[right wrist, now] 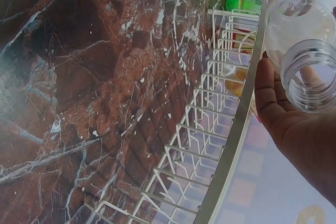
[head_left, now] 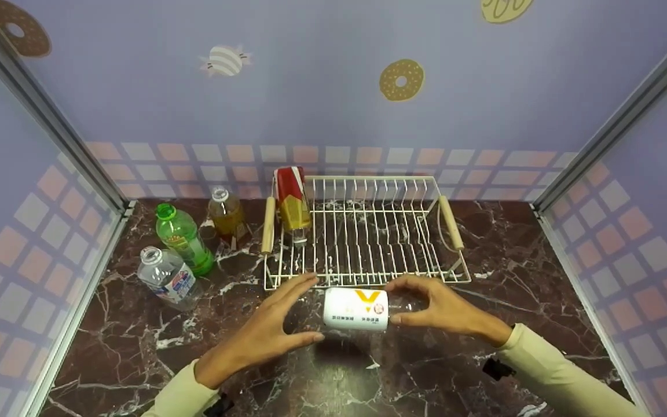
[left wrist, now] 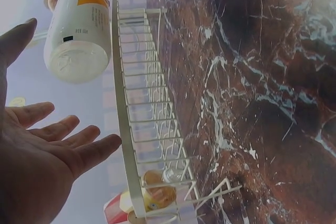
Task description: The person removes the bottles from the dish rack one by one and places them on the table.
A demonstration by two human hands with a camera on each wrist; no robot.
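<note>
A clear plastic bottle with a white label and an orange V lies sideways in the air in front of the wire rack. My right hand grips it at the shoulder, thumb on the near side and fingers on the far side. In the right wrist view the bottle's uncapped neck faces the camera. My left hand is spread beside the bottle's base, fingers and thumb apart; the left wrist view shows a gap between the palm and the base. A bottle with a red and yellow label stands neck down in the rack's left end.
The white wire dish rack has wooden handles and sits near the back wall. To its left stand an amber-coloured bottle, a green bottle and a clear bottle with a blue and red label. Patterned walls enclose the dark marble surface.
</note>
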